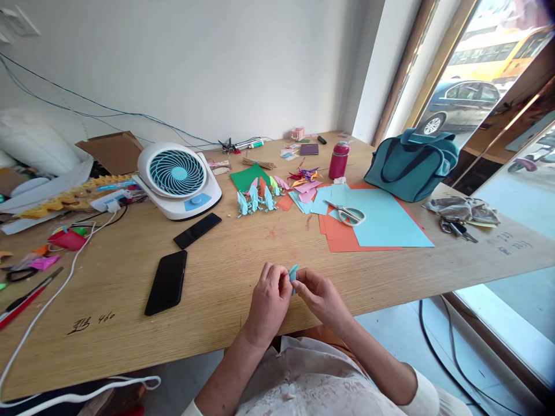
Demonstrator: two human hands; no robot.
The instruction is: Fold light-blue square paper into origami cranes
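A small folded piece of light blue paper (293, 273) is held upright between my two hands, above the near edge of the wooden table. My left hand (272, 292) pinches its left side with curled fingers. On the right side, the thumb and forefinger of my right hand (318, 293) press on the same paper. Several light blue folded paper figures (255, 199) stand farther back, by a green sheet (250, 175). Scissors (350, 215) lie on light blue sheets (385, 222), over orange-red sheets (342, 240).
Two black phones (166, 283) lie left of my hands, below a white fan (180, 179). Back right are a red bottle (339, 160), a teal bag (407, 167) and keys (455, 228). A white cable (65, 283) and a red-handled cutter (26, 303) are far left.
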